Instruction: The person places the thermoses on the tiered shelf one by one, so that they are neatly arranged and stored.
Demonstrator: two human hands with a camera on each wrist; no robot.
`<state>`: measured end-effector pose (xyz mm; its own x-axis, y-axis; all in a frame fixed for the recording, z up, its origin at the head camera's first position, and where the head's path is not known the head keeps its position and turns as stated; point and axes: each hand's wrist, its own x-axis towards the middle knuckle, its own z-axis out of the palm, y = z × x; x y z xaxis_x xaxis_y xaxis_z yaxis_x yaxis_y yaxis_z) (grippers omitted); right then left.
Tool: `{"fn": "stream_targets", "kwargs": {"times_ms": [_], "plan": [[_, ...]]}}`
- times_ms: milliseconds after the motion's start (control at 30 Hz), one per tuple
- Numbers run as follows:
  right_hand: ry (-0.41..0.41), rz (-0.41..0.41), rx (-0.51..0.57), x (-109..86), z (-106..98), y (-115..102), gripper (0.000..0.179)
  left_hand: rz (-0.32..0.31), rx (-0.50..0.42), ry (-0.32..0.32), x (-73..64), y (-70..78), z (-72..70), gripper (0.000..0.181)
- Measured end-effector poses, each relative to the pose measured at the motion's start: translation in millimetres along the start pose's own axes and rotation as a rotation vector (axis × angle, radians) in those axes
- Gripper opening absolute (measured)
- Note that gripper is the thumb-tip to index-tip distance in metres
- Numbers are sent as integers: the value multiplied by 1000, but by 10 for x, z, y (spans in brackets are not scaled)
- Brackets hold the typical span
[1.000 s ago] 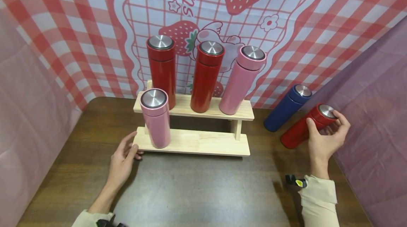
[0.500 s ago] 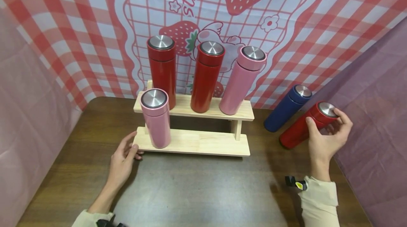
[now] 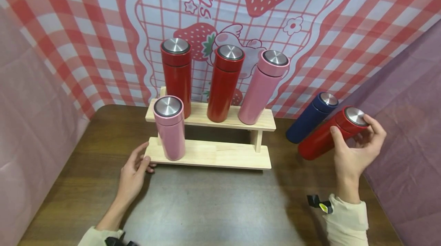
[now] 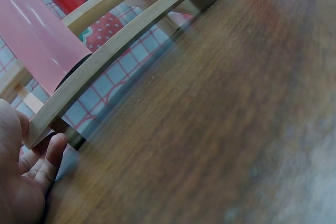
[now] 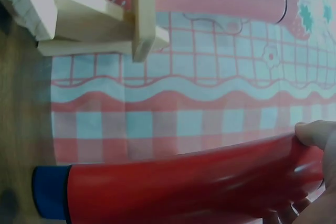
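My right hand (image 3: 360, 152) grips a red thermos bottle (image 3: 322, 139) near its silver-topped lid, thumb on the near side. That bottle leans and seems raised off the table; in the right wrist view its body (image 5: 178, 192) covers most of a blue thermos bottle (image 3: 306, 121). With thumb and fingers, my left hand (image 3: 132, 171) holds the left end of the lower shelf (image 3: 224, 154) of a two-step wooden rack. A pink bottle (image 3: 171, 137) stands at that shelf's left. On the upper shelf (image 3: 200, 114) are two red bottles (image 3: 177, 77), (image 3: 225, 85) and another pink bottle (image 3: 260, 91).
A brown wooden table (image 3: 206, 207) carries everything. Behind it hangs a red-and-white checked strawberry cloth (image 3: 106, 39). Pink cloths close off the left (image 3: 31, 123) and right (image 3: 410, 131) sides. The blue bottle stands right of the rack, close to the back cloth.
My right hand has moved the red bottle slightly up and its base leftward, so it now overlaps the blue bottle more. My left hand and the rack stay as they were.
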<state>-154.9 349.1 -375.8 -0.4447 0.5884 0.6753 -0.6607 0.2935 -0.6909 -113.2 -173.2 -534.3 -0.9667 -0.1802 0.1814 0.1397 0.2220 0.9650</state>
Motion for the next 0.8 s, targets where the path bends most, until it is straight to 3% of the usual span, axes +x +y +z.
{"fn": "stream_targets", "kwargs": {"times_ms": [267, 800], "plan": [[-41, 27, 171, -60, 71, -104, 69, -5, -4, 0, 2, -3, 3, 46], [-150, -38, 108, -294, 299, -352, 69, 1, -16, 1, -1, -9, -5, 45]]}}
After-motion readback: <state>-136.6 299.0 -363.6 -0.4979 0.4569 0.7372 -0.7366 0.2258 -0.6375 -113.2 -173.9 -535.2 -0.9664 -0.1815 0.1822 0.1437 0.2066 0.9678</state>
